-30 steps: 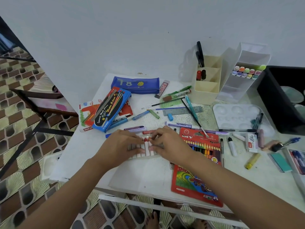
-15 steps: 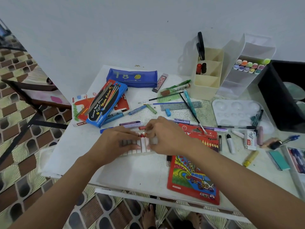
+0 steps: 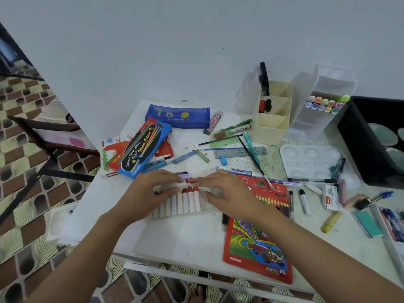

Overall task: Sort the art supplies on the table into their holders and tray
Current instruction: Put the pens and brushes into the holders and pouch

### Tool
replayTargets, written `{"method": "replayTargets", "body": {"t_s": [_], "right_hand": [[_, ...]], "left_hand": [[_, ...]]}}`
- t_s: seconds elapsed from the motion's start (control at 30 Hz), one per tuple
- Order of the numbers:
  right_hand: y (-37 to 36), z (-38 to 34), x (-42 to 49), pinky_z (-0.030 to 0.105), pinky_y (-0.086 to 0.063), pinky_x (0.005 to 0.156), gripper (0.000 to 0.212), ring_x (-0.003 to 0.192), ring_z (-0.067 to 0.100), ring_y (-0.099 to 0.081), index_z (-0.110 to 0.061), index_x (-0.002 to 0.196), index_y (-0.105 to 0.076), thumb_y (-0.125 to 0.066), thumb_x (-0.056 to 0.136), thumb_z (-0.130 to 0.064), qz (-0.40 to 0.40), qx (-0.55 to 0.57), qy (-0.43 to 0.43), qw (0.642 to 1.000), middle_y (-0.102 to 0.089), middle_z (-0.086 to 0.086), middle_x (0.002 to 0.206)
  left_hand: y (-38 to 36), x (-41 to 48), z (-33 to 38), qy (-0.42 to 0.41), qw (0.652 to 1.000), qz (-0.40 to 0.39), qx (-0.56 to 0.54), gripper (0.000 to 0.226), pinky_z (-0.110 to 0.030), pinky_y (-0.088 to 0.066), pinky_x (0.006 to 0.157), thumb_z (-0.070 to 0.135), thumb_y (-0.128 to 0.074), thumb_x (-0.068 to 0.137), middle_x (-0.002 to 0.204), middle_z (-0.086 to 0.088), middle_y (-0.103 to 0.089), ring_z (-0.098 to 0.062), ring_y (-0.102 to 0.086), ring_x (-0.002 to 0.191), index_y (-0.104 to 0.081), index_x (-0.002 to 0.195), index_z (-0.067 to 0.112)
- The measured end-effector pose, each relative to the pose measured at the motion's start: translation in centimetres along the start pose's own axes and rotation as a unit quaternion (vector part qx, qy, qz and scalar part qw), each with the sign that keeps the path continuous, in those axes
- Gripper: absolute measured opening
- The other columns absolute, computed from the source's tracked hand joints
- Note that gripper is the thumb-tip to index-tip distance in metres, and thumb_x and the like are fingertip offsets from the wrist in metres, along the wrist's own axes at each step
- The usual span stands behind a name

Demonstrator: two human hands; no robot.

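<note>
A clear crayon tray (image 3: 211, 206) lies on the white table (image 3: 175, 237) in front of me, with several white-wrapped crayons (image 3: 185, 203) in a row, red and brown tips up. My left hand (image 3: 146, 193) rests on the tray's left part, fingers stretched over its far edge. My right hand (image 3: 229, 193) rests on the right end, thumb on the tray's bare section. A loose red crayon (image 3: 192, 180) lies just beyond the tray between my fingertips. Behind stand a cream holder (image 3: 271, 127) and a clear marker holder (image 3: 310, 127).
Brushes, pens and a ruler (image 3: 239, 152) are scattered mid-table. A blue watercolour box (image 3: 144, 147) and blue pencil case (image 3: 177, 115) lie at the left, a red pencil pack (image 3: 258, 248) under my right wrist. A white palette (image 3: 306, 158), black bin (image 3: 358, 149) and yellow crayon (image 3: 330, 221) are right.
My hands have moved apart along the tray, so the row of crayons between them shows. Before, both hands' fingers met over one crayon in the middle.
</note>
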State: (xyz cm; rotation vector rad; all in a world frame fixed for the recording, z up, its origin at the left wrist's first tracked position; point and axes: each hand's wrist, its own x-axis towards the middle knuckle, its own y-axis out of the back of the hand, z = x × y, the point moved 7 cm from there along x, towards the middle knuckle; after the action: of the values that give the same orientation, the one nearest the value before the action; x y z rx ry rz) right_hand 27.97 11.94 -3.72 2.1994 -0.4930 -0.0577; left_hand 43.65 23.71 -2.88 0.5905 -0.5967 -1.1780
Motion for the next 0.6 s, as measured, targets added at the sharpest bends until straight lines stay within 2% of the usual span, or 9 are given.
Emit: {"method": "replayTargets", "body": {"t_s": [0.07, 0.13, 0.23, 0.3, 0.37, 0.47, 0.53, 0.6], "right_hand": [[0.6, 0.2, -0.1, 0.022, -0.043, 0.09, 0.031, 0.101, 0.01, -0.057, -0.019, 0.113, -0.075, -0.064, 0.088, -0.005, 0.039, -0.02, 0.003, 0.999, -0.072, -0.008, 0.109], [2.3, 0.7, -0.3, 0.025, -0.047, 0.086, 0.027, 0.094, 0.009, -0.058, -0.016, 0.102, -0.076, -0.063, 0.086, 0.002, 0.106, -0.011, -0.029, 0.994, -0.07, -0.006, 0.098], [5.4, 2.3, -1.1, 0.026, -0.052, 0.073, 0.018, 0.081, 0.009, -0.06, -0.017, 0.091, -0.068, -0.063, 0.088, 0.0, 0.187, 0.041, -0.098, 0.977, -0.067, -0.006, 0.087], [7.0, 3.5, -2.2, 0.02, -0.048, 0.065, 0.018, 0.076, 0.01, -0.06, -0.02, 0.09, -0.058, -0.062, 0.09, -0.002, 0.217, 0.072, -0.138, 0.964, -0.064, -0.004, 0.082], [8.2, 4.9, -3.6, 0.019, -0.045, 0.058, 0.019, 0.072, 0.01, -0.058, -0.02, 0.091, -0.052, -0.063, 0.091, -0.004, 0.246, 0.075, -0.17, 0.951, -0.062, -0.002, 0.079], [9.0, 6.3, -5.2, 0.016, -0.041, 0.057, 0.019, 0.069, 0.007, -0.055, -0.02, 0.086, -0.053, -0.064, 0.091, -0.006, 0.247, 0.039, -0.188, 0.95, -0.06, -0.005, 0.077], [8.7, 6.7, -5.6, 0.02, -0.043, 0.064, 0.016, 0.077, 0.006, -0.055, -0.021, 0.087, -0.057, -0.066, 0.09, -0.009, 0.213, -0.005, -0.182, 0.96, -0.061, -0.008, 0.083], [8.0, 7.1, -5.5, 0.029, -0.045, 0.076, 0.012, 0.089, 0.008, -0.052, -0.023, 0.098, -0.061, -0.068, 0.09, -0.018, 0.169, -0.063, -0.169, 0.969, -0.062, -0.01, 0.095]], "left_hand": [[0.6, 0.8, -0.1, 0.016, 1.0, 0.019, 0.004, 0.026, -0.022, -0.053, 0.087, 0.023, -0.072, 0.089, 0.11, 0.018, -0.068, -0.004, -0.062, 0.106, -0.074, 0.115, 0.03], [0.7, 1.7, -0.1, 0.039, 0.999, 0.023, 0.008, 0.023, -0.019, -0.052, 0.08, 0.024, -0.071, 0.09, 0.104, 0.016, -0.065, -0.005, -0.062, 0.097, -0.074, 0.113, 0.03], [-0.4, 2.7, 0.5, 0.045, 0.999, 0.003, 0.03, 0.018, -0.021, -0.052, 0.074, 0.033, -0.067, 0.092, 0.093, 0.014, -0.064, -0.004, -0.06, 0.087, -0.073, 0.109, 0.033], [-1.4, 3.2, 1.1, 0.038, 0.998, -0.004, 0.047, 0.011, -0.029, -0.051, 0.072, 0.038, -0.065, 0.094, 0.084, 0.009, -0.063, -0.007, -0.056, 0.08, -0.071, 0.103, 0.036], [-2.3, 3.8, 1.7, 0.035, 0.997, 0.0, 0.064, 0.004, -0.031, -0.048, 0.067, 0.038, -0.066, 0.094, 0.076, 0.006, -0.059, -0.009, -0.053, 0.074, -0.066, 0.097, 0.04], [-3.1, 5.0, 2.2, 0.052, 0.995, -0.005, 0.085, 0.015, -0.023, -0.043, 0.069, 0.033, -0.068, 0.092, 0.084, 0.012, -0.054, -0.007, -0.051, 0.077, -0.06, 0.104, 0.039], [-3.2, 5.8, 1.7, 0.071, 0.991, -0.026, 0.113, 0.025, -0.023, -0.048, 0.079, 0.031, -0.07, 0.091, 0.097, 0.016, -0.054, -0.004, -0.053, 0.089, -0.059, 0.113, 0.038], [-3.1, 6.5, 0.7, 0.088, 0.986, -0.064, 0.126, 0.033, -0.023, -0.051, 0.084, 0.031, -0.073, 0.089, 0.104, 0.016, -0.057, -0.003, -0.056, 0.094, -0.06, 0.119, 0.039]]}}
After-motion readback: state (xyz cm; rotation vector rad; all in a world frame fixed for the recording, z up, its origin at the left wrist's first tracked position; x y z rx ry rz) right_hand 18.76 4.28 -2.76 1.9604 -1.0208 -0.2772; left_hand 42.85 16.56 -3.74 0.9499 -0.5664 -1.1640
